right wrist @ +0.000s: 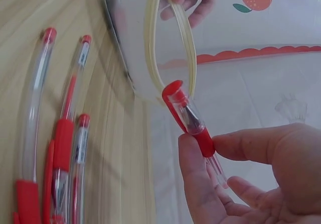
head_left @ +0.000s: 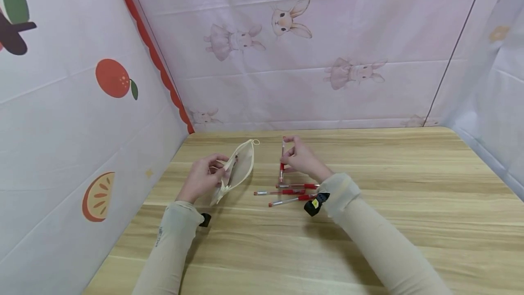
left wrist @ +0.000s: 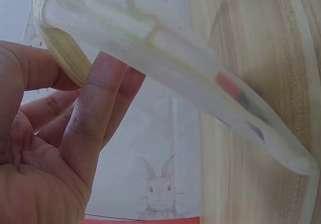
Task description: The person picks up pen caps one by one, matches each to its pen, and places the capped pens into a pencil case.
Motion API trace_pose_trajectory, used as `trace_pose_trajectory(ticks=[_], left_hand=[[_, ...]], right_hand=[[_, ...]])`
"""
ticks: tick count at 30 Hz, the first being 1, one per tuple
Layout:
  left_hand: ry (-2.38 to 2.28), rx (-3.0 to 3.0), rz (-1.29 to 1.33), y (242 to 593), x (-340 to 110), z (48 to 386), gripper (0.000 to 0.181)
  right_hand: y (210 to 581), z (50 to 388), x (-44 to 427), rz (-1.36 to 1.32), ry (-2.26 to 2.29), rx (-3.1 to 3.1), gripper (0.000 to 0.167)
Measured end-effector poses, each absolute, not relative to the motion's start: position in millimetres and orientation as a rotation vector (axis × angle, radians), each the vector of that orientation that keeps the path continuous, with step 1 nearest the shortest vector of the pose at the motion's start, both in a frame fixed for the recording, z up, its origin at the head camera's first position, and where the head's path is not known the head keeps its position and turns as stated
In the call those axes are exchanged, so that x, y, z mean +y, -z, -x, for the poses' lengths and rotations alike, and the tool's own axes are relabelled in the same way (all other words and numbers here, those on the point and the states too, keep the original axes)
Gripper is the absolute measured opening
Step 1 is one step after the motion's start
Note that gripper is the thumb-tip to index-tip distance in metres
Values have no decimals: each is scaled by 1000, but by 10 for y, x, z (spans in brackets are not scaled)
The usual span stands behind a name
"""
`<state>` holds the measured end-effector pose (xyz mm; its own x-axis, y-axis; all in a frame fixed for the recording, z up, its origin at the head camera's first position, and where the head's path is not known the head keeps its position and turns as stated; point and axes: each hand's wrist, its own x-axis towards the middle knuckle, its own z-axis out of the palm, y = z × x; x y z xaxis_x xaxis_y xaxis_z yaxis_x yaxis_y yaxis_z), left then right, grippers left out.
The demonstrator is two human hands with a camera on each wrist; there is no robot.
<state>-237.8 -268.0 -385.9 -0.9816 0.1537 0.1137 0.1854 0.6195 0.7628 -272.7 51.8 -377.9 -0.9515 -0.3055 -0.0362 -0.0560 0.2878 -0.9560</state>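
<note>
My left hand (head_left: pixel 203 174) pinches the rim of a pale, see-through zip pouch (head_left: pixel 247 160) and holds its mouth open. Through the mesh in the left wrist view, something red and dark (left wrist: pixel 229 86) shows inside the pouch. A red gel pen (right wrist: pixel 204 142) is pinched between the thumb and fingers of my right hand (head_left: pixel 303 156), above the table and right of the pouch. In the right wrist view, its capped end points toward the pouch's zip edge (right wrist: pixel 152 38). Three more red pens lie beneath my right wrist, including one nearest me (head_left: pixel 284 201).
The wooden table (head_left: pixel 254 249) meets a rabbit-printed cloth wall (head_left: pixel 262 99) at its back edge. A fruit-printed cloth (head_left: pixel 135 149) hangs along the left side. Both wrists wear small black cameras, the right one (head_left: pixel 313 207) close to the lying pens.
</note>
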Motion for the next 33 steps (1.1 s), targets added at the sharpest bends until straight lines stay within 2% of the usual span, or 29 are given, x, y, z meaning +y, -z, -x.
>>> trace_pose_trajectory(ticks=[33], left_hand=[[1351, -2782, 345, 3852, -2605, 2361, 33]], right_hand=[[3811, 2728, -149, 227, 2004, 2152, 70]])
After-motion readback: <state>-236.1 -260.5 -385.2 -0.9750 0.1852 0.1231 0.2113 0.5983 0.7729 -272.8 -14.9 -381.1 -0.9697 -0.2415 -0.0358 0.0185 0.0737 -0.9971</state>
